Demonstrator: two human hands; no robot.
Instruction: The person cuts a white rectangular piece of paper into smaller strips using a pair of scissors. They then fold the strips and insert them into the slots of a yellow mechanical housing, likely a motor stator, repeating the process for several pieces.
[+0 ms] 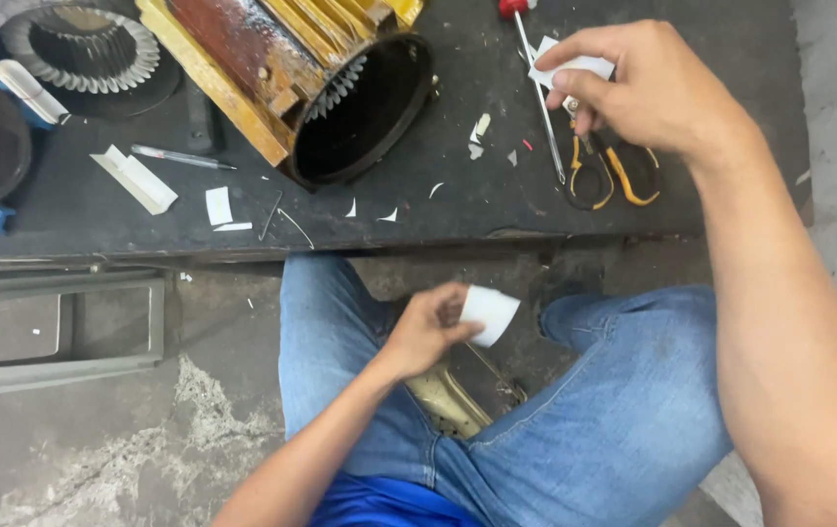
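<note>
Our left hand [428, 327] pinches a curled white paper piece [489, 312] low over our lap, off the bench edge. Our right hand [638, 88] closes on another paper strip [560, 66] above the yellow-handled scissors [609, 171], just right of the screwdriver [538, 93]. Motor housing [331, 83] sits left of it; bare bench between.

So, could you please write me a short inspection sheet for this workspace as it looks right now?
Surface: dark worn workbench top, scattered with white paper offcuts.
Job's things: curved white paper piece held in left hand; small white paper slip pinched in right hand, above yellow-handled scissors.
Clutter: red-handled screwdriver, folded white paper strip, grey pen.
Hands: both closed on paper.
Cables: nothing seen.
Surroundings: rusty yellow motor housing, finned metal ring, cracked concrete floor.
</note>
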